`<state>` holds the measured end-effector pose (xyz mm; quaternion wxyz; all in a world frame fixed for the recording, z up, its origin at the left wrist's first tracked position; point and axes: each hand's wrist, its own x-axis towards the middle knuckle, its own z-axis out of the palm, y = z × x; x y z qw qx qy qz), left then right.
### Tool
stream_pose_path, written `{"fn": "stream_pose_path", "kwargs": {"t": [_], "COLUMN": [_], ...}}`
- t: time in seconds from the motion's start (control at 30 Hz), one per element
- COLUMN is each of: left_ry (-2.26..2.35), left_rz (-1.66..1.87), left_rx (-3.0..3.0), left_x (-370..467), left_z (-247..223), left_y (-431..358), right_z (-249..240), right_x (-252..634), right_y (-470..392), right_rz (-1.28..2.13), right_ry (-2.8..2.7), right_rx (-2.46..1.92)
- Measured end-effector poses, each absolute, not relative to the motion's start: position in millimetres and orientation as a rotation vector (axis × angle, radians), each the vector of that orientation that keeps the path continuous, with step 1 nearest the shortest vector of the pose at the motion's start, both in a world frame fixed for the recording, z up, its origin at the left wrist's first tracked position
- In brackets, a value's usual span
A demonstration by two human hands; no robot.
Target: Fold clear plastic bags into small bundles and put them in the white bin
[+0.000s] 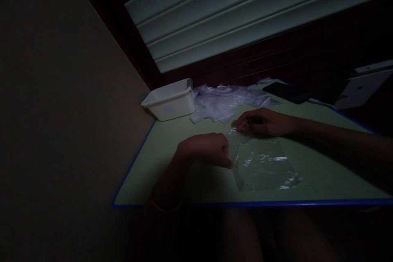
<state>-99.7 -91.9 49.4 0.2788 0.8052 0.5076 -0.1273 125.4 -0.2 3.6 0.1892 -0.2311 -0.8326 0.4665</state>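
A clear plastic bag [267, 166] lies flat on the pale green table near its front edge, with glints on its creases. My left hand [211, 149] is at the bag's left edge, fingers curled and thumb pointing down to the plastic. At the bag's upper left corner, my right hand [260, 123] has its fingers bent and pinched on the plastic. The room is dim, so the exact contact of the left fingertips is hard to see.
Behind the hands lies a heap of clear plastic bags [227, 100]. A white bin [172, 104] stands at the back left, by the wall. A dark flat object [287, 92] rests at the back right of the blue-edged table [147, 180].
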Motion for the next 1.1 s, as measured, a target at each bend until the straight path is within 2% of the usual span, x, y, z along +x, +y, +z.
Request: {"fn": "stream_pose_path", "kwargs": {"t": [0.53,0.63,0.8,1.1], "left_ry": [1.137,1.079,1.273,1.407], "left_rz": [-0.437,-0.268,0.324,0.487], "left_rx": [2.315,2.287,2.448,2.542], "left_x": [-73.1,-71.1,-74.9,-86.2], "left_z": [57.3,59.1,43.4,21.4], "left_y": [-117.2,-113.3,-90.1,-70.7], "right_z": [3.4,0.3,-1.9,2.9], "right_x": [125.2,126.2,127.4,125.3], "right_y": [-1.4,1.6,5.0,0.1], "right_rz": [1.347,1.35,1.286,1.288], "right_ry": [-2.314,-2.313,-2.369,-2.347], "right_rx": [-0.67,-0.659,-0.63,-0.623]}}
